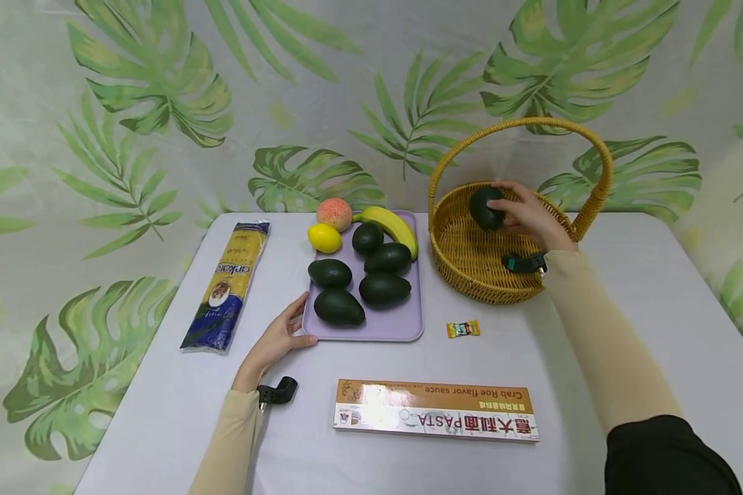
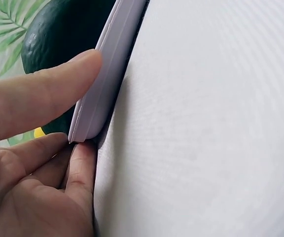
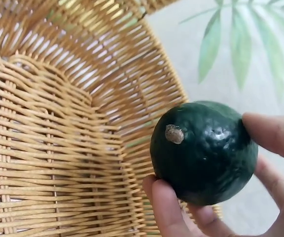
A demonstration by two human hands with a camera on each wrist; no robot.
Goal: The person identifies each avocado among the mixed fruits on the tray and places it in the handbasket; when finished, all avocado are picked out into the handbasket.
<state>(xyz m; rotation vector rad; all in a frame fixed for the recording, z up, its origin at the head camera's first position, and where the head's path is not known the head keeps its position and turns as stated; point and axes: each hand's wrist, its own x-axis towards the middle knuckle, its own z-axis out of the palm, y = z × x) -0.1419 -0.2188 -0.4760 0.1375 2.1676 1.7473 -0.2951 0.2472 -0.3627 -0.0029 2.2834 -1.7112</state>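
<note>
My right hand [image 1: 523, 213] holds a dark green avocado [image 1: 486, 208] over the far part of a woven basket [image 1: 470, 265] with a tall handle. Up close in the right wrist view, fingers and thumb wrap the avocado [image 3: 206, 153], its brown stem end facing the camera. My left hand [image 1: 281, 337] grips the near left corner of a lilac tray [image 1: 371, 333]. In the left wrist view the thumb lies along the tray's wall [image 2: 100, 94], the fingers round the corner. Several avocados [image 1: 385, 289] lie on the tray, with a banana [image 1: 391, 227], a peach [image 1: 334, 214] and a lemon [image 1: 325, 238] at its far end.
Left of the tray lies a blue and yellow pasta packet [image 1: 225, 289]. A small yellow wrapped candy [image 1: 463, 329] sits in front of the basket. Nearest me is a long pasta box [image 1: 436, 410]. The basket's handle [image 1: 526, 122] arches above the right hand. Leaf-print cloth [image 1: 322, 82] hangs behind.
</note>
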